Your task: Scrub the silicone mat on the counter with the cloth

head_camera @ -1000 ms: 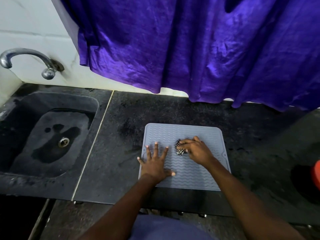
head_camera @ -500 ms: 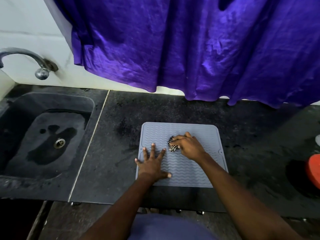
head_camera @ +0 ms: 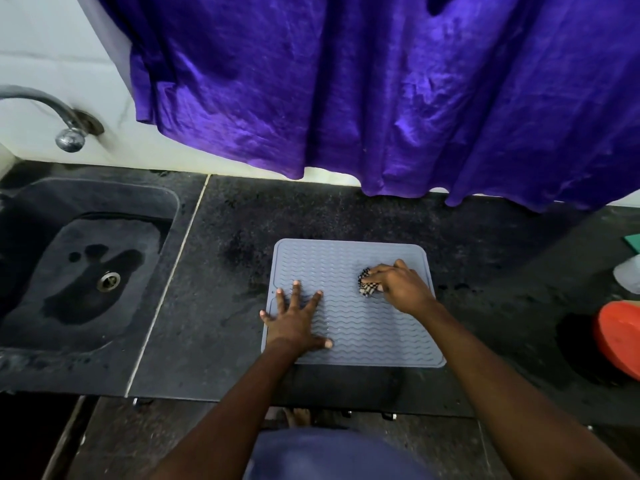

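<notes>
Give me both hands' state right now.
Left hand: open, flat on the mat.
Right hand: closed on the cloth.

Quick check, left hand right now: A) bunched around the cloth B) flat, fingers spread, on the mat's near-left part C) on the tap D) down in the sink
B. The left hand lies palm down with fingers spread on the near-left part of the silicone mat, while the right hand holds the checkered cloth against the mat's far-right part.

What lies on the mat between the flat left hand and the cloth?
Nothing: the head view shows only bare wavy ridges of the mat between the left hand and the cloth bunched under the right hand.
</notes>
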